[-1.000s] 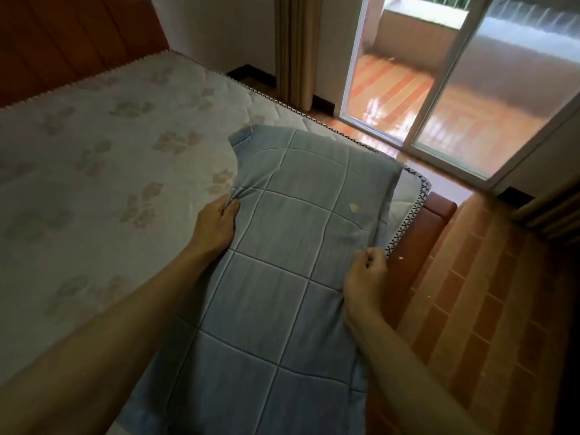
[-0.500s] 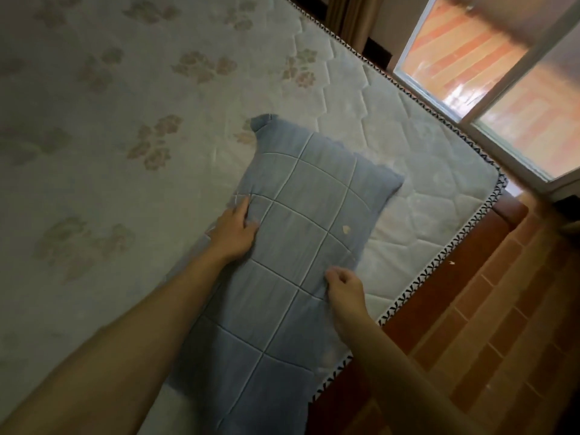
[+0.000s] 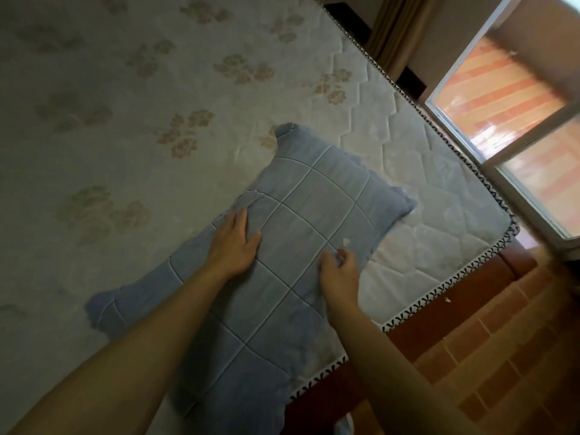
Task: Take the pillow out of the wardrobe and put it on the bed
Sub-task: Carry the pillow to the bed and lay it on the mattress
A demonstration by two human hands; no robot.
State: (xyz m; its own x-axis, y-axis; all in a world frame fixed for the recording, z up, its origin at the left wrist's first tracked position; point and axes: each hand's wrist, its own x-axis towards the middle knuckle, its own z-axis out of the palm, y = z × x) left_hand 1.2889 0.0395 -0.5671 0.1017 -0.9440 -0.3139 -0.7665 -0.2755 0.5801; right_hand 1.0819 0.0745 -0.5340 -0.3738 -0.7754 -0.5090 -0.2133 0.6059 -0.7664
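A: Items showing?
B: One blue quilted pillow [image 3: 301,246], lying on one bare mattress [image 3: 125,120], near its edge.
A: Hands?
B: Two. Left hand [image 3: 233,243] is resting flat, fingers spread; right hand [image 3: 339,271] is loosely curling, gripping nothing.

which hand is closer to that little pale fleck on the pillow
Right. The right hand has its fingertips just below the pale fleck; the left hand lies flat on the pillow, farther left.

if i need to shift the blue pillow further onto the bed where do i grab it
Grip the two long side edges of the pillow, one hand per side, coming from its near end at the mattress edge. It lies flat and long, its near corner overhanging; the left hand and right hand already rest there.
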